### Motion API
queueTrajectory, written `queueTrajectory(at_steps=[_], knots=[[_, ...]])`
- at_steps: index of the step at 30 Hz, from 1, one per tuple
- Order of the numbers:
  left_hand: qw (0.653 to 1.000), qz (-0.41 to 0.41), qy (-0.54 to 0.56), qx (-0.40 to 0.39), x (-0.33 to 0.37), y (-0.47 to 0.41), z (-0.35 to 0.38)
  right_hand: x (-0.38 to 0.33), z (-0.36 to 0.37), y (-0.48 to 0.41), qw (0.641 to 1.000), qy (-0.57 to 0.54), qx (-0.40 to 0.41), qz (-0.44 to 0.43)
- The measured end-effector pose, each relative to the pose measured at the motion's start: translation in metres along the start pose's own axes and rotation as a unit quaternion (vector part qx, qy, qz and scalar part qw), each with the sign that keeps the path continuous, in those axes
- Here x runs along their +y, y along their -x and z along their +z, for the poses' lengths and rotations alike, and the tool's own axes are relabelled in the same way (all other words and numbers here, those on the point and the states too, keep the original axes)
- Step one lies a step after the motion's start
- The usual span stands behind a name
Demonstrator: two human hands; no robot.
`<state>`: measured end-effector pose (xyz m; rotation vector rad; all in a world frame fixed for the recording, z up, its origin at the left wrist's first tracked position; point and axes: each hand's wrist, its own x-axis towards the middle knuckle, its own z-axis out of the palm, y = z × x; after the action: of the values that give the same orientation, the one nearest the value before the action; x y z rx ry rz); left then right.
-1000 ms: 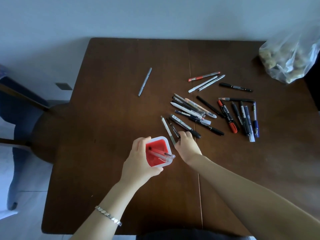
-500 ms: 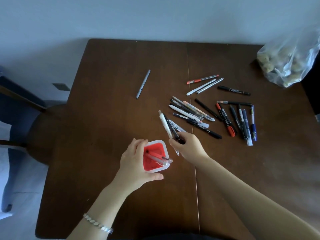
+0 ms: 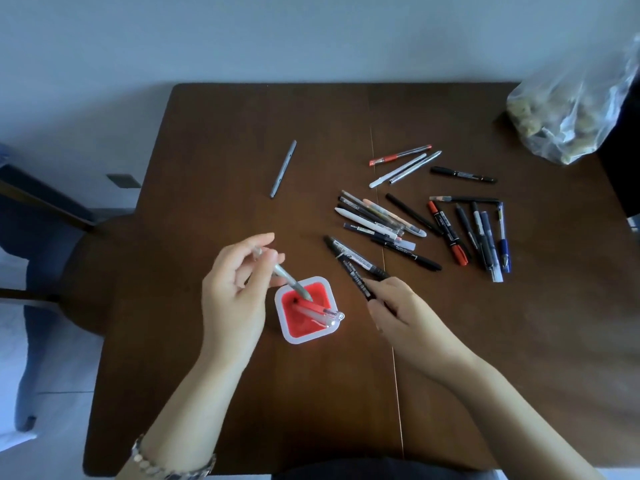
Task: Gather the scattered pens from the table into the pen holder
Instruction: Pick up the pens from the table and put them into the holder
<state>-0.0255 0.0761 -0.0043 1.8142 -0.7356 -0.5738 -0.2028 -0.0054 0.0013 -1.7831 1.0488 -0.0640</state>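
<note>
Barely started, by the look of it. Nearest, the pen holder [image 3: 304,310], red inside with a white rim, is standing on the bench [image 3: 214,168] between both hands, already holding a clear pen or two. Left hand [image 3: 235,292] is pinching a grey pen [image 3: 289,278] and lowering its tip into the holder; half a second ago this hand was wrapped around the holder with no pen in it. Right hand [image 3: 401,310] is closed on two black pens [image 3: 353,268], carrying them in; a white pen it was also gripping is gone from it. Farther out, the main scatter of pens [image 3: 433,220] is still lying loose, roughly twenty. A lone grey pen [image 3: 283,169] is lying apart at the far left. Plastic bag [image 3: 568,109] is sitting at the far right corner.
</note>
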Motion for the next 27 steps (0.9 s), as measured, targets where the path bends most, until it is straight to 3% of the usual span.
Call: queueTrajectory(at_steps=[6,11,16,20,24,27], knots=[[0.985,0.065,-0.133,-0.089,-0.031,0.02,0.007,-0.002,0.005,-0.003,0.993,0.088,0.078,-0.029],[0.983,0.003,-0.161,-0.088,-0.058,0.027,0.016,-0.001,0.042,-0.032,0.983,0.171,0.059,-0.028],[0.979,0.061,-0.175,-0.08,-0.074,0.032,0.019,0.011,0.063,-0.047,0.98,0.15,0.108,-0.077],[0.974,0.067,-0.176,-0.125,-0.084,0.029,0.015,0.022,0.06,-0.029,0.982,0.097,0.117,-0.11],[0.962,0.014,-0.177,-0.208,-0.092,0.026,0.011,0.044,0.038,-0.028,0.977,0.036,0.206,-0.034],[0.955,0.038,-0.197,-0.217,-0.097,0.025,0.014,0.072,0.028,-0.048,0.976,0.079,0.197,0.057]])
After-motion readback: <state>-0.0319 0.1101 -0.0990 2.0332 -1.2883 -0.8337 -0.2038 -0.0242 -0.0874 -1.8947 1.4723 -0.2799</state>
